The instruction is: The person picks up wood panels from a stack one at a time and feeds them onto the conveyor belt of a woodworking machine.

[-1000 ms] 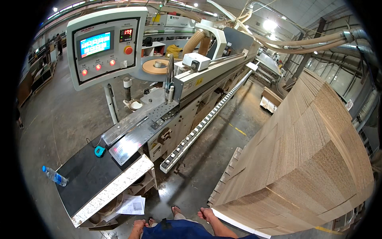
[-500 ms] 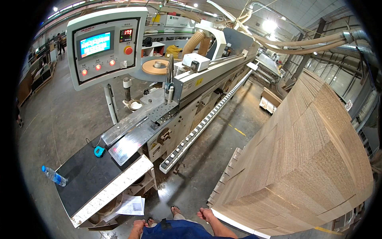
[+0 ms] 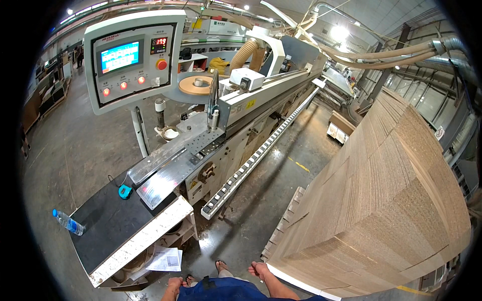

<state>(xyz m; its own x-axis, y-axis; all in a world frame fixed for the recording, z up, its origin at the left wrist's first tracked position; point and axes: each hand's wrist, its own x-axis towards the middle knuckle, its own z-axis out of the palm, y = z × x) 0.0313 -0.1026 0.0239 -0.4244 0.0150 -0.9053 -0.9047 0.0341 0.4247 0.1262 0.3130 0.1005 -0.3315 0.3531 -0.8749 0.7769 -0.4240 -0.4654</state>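
My left hand (image 3: 175,283) hangs low at my side, close to my blue clothing. Its fingers are curled in, and nothing shows in them. On the other side, my right hand (image 3: 259,270) is held with loosely bent fingers slightly apart, with nothing visible in it. It is beside the near end of a tall stack of brown boards (image 3: 366,200), next to a white edge (image 3: 296,283) at the bottom of the stack. Nearest my left hand are printed paper sheets (image 3: 165,259), lying on a shelf under the black-topped table (image 3: 110,220).
A long machine (image 3: 271,110) runs ahead, with a roller rail (image 3: 261,153) along its side. Its control panel (image 3: 134,60) stands on a post at left. A water bottle (image 3: 69,222) and a teal tape measure (image 3: 125,191) rest on the table. A pallet (image 3: 283,220) lies under the boards.
My right hand has shifted very slightly left, its fingers a little looser. My left hand has hardly moved. A distant person at far left has moved a little.
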